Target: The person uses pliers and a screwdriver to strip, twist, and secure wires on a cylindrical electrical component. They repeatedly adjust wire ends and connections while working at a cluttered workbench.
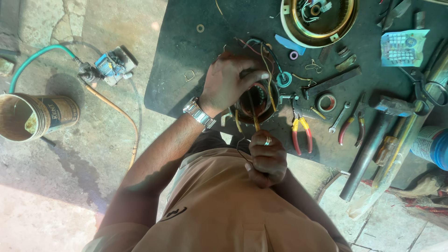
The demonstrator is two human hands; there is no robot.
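Note:
A round motor winding with copper coils lies on a dark mat. My left hand, a metal watch on its wrist, presses down on the top of the winding and grips it. Just below it, my right hand, wearing a ring, is closed around the handle of a thin tool whose shaft pokes into the winding. Red, yellow and black wires trail from the winding toward the top of the mat.
Red-handled pliers, another pair of pliers, a spanner, a hammer, tape roll and scissors lie right. A round brass-coloured housing sits above. A tin can and green hose are on the floor left.

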